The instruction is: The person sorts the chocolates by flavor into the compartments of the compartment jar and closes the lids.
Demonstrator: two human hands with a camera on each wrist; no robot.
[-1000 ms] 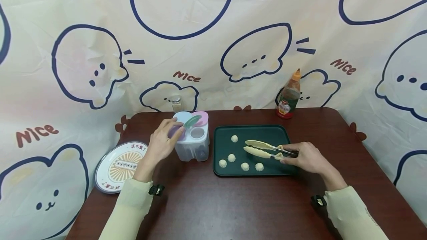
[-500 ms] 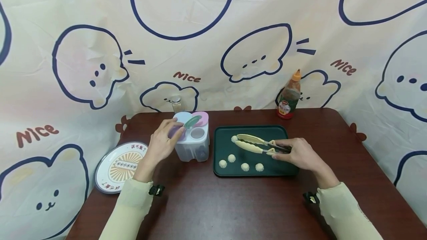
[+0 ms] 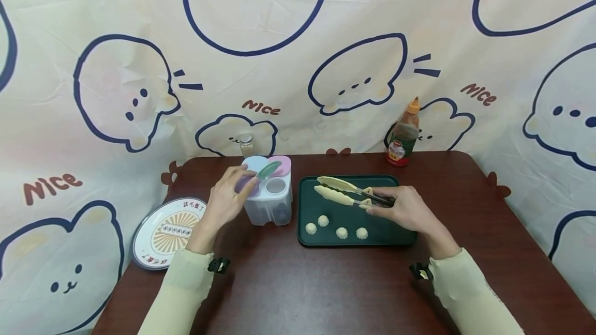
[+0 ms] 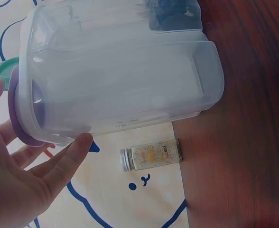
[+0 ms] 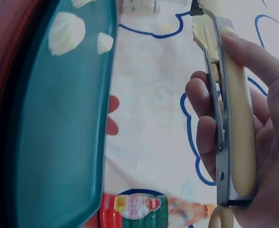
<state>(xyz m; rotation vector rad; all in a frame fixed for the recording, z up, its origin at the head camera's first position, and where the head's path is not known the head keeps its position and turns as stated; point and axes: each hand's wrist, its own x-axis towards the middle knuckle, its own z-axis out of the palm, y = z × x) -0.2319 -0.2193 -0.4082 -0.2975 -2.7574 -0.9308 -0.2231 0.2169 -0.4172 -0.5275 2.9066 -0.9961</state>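
Note:
My left hand [image 3: 228,195] spreads over the top corner of a clear plastic storage box [image 3: 267,210] with round flip lids. The thumb is at the raised green lid [image 3: 268,169]; the other fingers reach round the purple lid [image 4: 23,109] and down the wall. My right hand [image 3: 410,211] grips a pair of cream-tipped tongs [image 3: 335,196] by the handles, tips apart, over the dark green tray [image 3: 386,224]. Several small white pleated balls, one of them near front left [image 3: 311,228], sit on the tray. The tongs cover its back-left spot in the head view.
A sauce bottle [image 3: 401,141] with an orange cap stands behind the tray on the brown table [image 3: 298,283]. Plates [image 3: 160,257] with printed writing lie at the left edge. Behind the box is a square glass shaker [image 4: 153,155] of pale grains. Patterned cloth hangs behind.
My right hand has carried the tongs left and toward the back of the tray, so they now overlap where the back-left white ball was seen. My left hand stays at the box.

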